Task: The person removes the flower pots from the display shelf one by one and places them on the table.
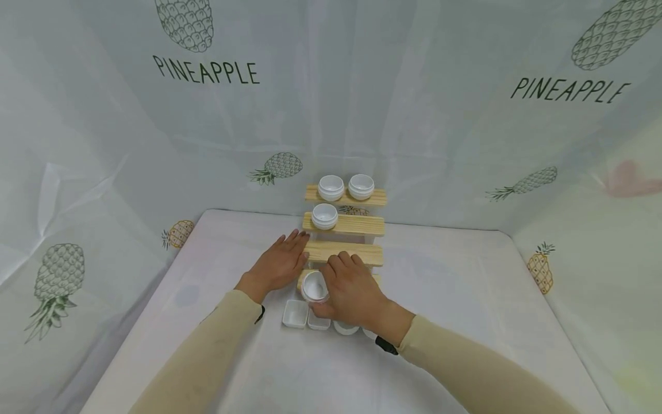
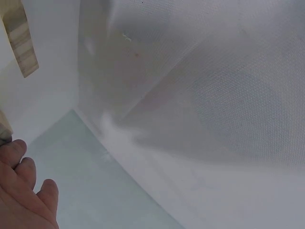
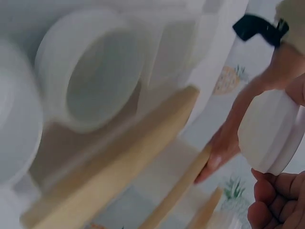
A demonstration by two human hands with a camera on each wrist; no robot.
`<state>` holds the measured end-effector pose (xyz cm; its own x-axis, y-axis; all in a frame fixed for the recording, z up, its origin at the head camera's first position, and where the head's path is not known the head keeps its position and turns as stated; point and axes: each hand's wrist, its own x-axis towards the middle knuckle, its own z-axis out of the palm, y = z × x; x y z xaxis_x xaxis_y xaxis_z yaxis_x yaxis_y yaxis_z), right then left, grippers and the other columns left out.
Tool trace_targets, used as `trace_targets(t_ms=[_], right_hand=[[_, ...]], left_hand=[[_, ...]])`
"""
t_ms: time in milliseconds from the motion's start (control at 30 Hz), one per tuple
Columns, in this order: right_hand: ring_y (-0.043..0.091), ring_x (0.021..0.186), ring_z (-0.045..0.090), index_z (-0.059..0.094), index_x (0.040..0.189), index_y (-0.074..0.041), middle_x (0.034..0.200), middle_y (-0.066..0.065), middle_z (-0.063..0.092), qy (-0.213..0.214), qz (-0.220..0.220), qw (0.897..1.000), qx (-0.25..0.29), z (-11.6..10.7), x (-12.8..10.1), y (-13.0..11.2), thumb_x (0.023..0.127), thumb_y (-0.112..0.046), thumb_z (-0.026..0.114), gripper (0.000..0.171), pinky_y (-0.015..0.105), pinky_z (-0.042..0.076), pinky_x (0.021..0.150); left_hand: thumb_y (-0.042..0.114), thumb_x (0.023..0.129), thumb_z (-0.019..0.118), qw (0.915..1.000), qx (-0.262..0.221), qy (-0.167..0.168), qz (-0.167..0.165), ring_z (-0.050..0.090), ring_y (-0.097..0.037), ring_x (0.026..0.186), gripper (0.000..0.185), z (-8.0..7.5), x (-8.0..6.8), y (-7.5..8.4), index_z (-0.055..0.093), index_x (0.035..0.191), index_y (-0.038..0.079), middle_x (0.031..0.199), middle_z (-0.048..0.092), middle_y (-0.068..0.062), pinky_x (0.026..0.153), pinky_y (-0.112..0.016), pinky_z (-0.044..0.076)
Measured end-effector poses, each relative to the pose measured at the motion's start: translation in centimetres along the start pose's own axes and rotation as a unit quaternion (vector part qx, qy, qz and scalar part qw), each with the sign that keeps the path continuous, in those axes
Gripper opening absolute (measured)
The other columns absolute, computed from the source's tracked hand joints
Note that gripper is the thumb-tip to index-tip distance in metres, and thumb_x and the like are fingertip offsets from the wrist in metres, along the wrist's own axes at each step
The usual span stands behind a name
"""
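My right hand (image 1: 357, 293) pinches a small round white bowl (image 1: 314, 286) between thumb and fingers. In the right wrist view that white bowl (image 3: 264, 129) is seen from the side, tilted, with fingertips (image 3: 269, 191) at its edge. It overlaps the left end of the lowest plank in the head view. My left hand (image 1: 281, 259) rests against the left end of a wooden step shelf (image 1: 343, 253), fingers fairly straight. In the left wrist view, the left hand's fingertips (image 2: 16, 148) meet the plank end (image 2: 5, 128).
Two white bowls (image 1: 331, 187) stand on the top plank, and one bowl (image 1: 324, 215) on the plank below. In front of the shelf sit square white dishes (image 1: 295, 314) and a round white one (image 1: 346, 328). Pineapple-printed cloth (image 1: 414, 115) walls in the white table (image 1: 439, 276).
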<state>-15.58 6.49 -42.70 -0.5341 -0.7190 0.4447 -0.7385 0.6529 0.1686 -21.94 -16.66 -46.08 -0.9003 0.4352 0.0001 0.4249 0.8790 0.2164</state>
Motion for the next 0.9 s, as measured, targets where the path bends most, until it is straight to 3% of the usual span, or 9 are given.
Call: trace_targets(t_ms=[267,433,900], right_hand=[[0.017,0.087,0.054,0.068,0.101,-0.014,0.094,-0.002,0.062,-0.02,-0.037,0.999,0.014,2.0,-1.3,-5.0,0.084,-0.072,0.069,0.061,0.03,0.045,0.072],[0.015,0.086,0.053,0.067,0.097,-0.016,0.091,-0.005,0.059,-0.026,-0.051,0.998,0.024,3.5,-2.4,-7.2,0.082,-0.073,0.07,0.059,0.029,0.044,0.075],[0.014,0.084,0.05,0.066,0.098,-0.018,0.09,-0.006,0.057,-0.048,-0.075,0.996,-0.019,5.7,-3.9,-8.9,0.082,-0.08,0.066,0.064,0.026,0.033,0.069]], left_hand=[[0.039,0.117,0.024,0.9999,-0.004,0.008,0.005,0.02,-0.032,0.163,0.062,0.2,0.0,-0.1,0.025,0.168,0.003,0.173,0.028,-0.015,0.133,-0.052,0.02],[0.039,0.117,0.022,1.0,-0.003,0.005,0.005,0.019,-0.031,0.163,0.062,0.3,0.1,-0.2,0.024,0.168,0.004,0.174,0.026,-0.014,0.133,-0.052,0.02],[0.039,0.117,0.024,0.9999,-0.014,0.006,0.006,0.02,-0.031,0.163,0.062,0.3,0.1,-0.3,0.024,0.168,0.003,0.174,0.027,-0.013,0.133,-0.052,0.02]])
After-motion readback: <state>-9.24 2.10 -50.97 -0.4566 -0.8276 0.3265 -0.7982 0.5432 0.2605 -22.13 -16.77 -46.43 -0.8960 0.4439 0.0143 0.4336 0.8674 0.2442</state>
